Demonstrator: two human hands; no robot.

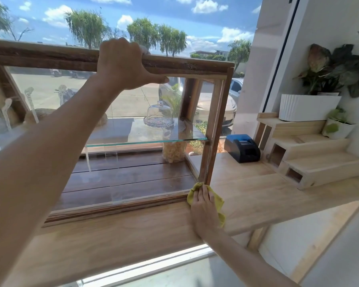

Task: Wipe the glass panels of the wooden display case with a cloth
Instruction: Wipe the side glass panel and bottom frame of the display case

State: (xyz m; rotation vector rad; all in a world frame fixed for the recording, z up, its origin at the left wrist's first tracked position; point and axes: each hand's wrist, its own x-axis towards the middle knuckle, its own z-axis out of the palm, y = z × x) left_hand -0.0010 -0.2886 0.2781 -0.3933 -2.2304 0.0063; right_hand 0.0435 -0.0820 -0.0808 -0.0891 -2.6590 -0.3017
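Under right hand [204, 208]: cloth [217, 200]; case [50, 56] beside.

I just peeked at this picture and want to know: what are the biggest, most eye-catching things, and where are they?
A wooden display case with glass panels fills the middle, standing on a pale wooden counter. The left hand grips its top rail, while the right hand presses a yellow cloth at the case's bottom right corner. Inside, a glass dome sits on a glass shelf.
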